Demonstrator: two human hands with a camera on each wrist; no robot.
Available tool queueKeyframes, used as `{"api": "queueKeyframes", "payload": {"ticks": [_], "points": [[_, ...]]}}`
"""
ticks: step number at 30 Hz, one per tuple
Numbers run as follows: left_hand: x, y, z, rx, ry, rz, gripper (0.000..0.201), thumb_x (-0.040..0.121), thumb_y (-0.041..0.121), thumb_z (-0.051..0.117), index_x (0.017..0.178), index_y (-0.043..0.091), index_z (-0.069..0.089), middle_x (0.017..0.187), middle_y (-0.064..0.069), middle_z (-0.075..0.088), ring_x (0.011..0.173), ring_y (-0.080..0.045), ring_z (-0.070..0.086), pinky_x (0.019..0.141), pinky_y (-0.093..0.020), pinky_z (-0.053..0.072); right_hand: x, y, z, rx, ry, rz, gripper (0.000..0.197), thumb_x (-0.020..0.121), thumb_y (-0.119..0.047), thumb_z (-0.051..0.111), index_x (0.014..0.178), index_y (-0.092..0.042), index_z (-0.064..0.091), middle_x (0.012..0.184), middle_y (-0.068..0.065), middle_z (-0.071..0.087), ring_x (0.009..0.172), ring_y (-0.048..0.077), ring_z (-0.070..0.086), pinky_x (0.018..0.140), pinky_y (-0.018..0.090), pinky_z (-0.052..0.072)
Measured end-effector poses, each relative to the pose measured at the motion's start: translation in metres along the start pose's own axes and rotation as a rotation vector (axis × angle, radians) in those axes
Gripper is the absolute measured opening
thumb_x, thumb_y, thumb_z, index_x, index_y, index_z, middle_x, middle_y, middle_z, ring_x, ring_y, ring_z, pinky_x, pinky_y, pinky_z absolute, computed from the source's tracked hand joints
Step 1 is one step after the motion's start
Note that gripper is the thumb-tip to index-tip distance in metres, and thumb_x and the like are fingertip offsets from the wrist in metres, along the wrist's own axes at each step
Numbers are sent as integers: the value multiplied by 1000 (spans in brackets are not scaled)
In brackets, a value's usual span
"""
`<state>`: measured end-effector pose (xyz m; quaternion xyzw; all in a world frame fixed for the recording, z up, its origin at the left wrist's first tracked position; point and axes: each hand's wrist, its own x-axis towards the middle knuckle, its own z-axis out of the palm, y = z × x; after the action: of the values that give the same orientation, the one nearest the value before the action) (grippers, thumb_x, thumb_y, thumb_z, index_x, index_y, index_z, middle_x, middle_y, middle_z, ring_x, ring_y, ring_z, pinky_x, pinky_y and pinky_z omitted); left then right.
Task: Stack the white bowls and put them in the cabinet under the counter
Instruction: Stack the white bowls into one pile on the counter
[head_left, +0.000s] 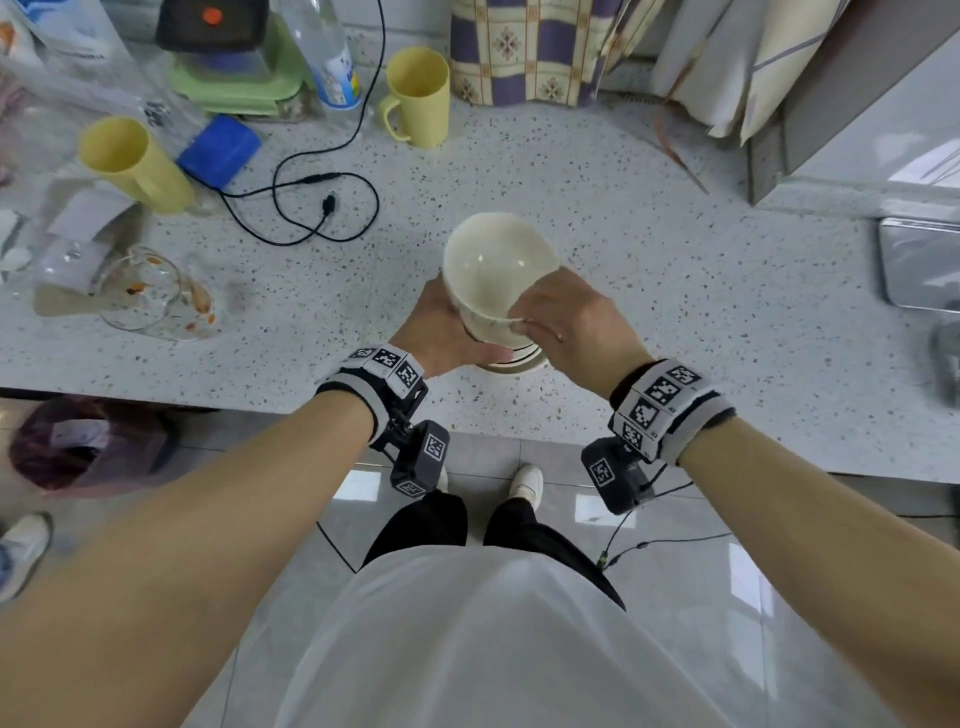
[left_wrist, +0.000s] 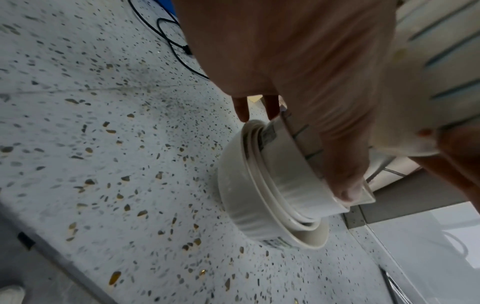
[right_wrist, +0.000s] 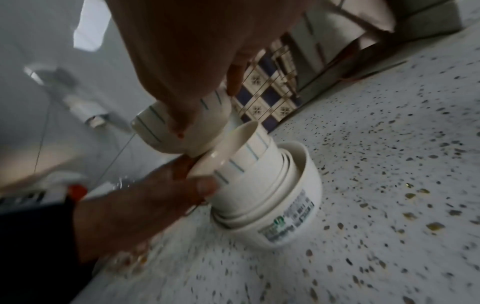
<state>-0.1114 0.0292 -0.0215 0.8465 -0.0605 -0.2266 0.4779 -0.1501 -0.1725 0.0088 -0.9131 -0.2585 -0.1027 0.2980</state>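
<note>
At frame centre, the right hand (head_left: 563, 322) grips a tilted bowl (head_left: 496, 275) above the stack (right_wrist: 272, 197) the left hand (head_left: 441, 332) steadies — lowered askew, it could jam or topple the stack.

speckled counter (head_left: 649, 291) — on it bowl stack (right_wrist: 275, 205), two yellow cups (head_left: 418, 96), black cable (head_left: 311, 208), tipped glass jug (head_left: 150, 296).
</note>
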Motion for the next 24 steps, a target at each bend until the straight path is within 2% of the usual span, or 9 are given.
{"api": "queueKeyframes", "payload": {"ticks": [1,2,4,6,11,15,20,22,24], "points": [[-1,-2,0,-24,2,-7,78,58,10,97,109,39,45,104,14,59,95,4,58,76,-6,52,-3,-1,5,-14,-30,-16,14,90,-15,63,90,-6,73,87,5,72,90,30,63,76,36,55],[-1,-4,0,-39,9,-33,78,56,15,99,112,37,49,105,12,62,96,2,61,80,-11,55,-5,-1,10,-32,-44,-16,11,90,-12,64,90,-6,73,87,4,72,90,30,63,74,38,56],[-5,-4,-2,-29,31,-46,96,46,42,99,128,23,53,118,1,65,111,-12,64,92,-36,59,-11,3,13,-57,-52,-15,7,88,-10,67,91,-8,73,87,3,72,91,30,63,71,40,57],[-6,-4,0,22,44,9,111,41,54,95,137,23,47,129,1,60,122,-18,58,99,-46,54,-15,7,13,-71,-74,-14,8,88,-12,67,91,-8,73,88,3,72,93,30,63,69,41,58],[-5,5,-2,12,69,61,108,48,28,99,141,21,44,122,10,53,117,-14,54,100,-39,51,-16,6,11,-118,-102,-8,10,89,-11,65,88,-7,74,86,6,72,93,34,64,74,40,58],[-2,4,-4,1,23,70,110,52,17,99,145,19,40,123,9,47,117,-12,48,99,-31,46,-16,6,9,-136,-113,8,16,90,-16,60,90,-8,73,87,5,71,93,33,63,84,38,54],[-1,5,-4,-31,-3,81,106,52,13,99,139,27,41,125,9,50,118,-13,51,100,-32,48,-16,1,9,-188,-90,7,23,90,-23,54,88,-11,74,85,4,71,89,32,65,88,41,54],[-1,2,-3,-61,-34,86,104,55,10,97,134,34,33,127,10,46,120,-12,48,97,-23,45,-16,1,9,-207,-104,16,23,90,-25,55,90,-12,74,87,3,70,92,32,65,90,44,53],[-1,0,-3,-78,-60,89,108,54,17,95,135,35,27,131,8,43,122,-11,45,94,-17,41,-17,1,9,-220,-114,14,20,88,-27,60,97,-14,72,97,4,69,99,31,62,97,46,47]]}}
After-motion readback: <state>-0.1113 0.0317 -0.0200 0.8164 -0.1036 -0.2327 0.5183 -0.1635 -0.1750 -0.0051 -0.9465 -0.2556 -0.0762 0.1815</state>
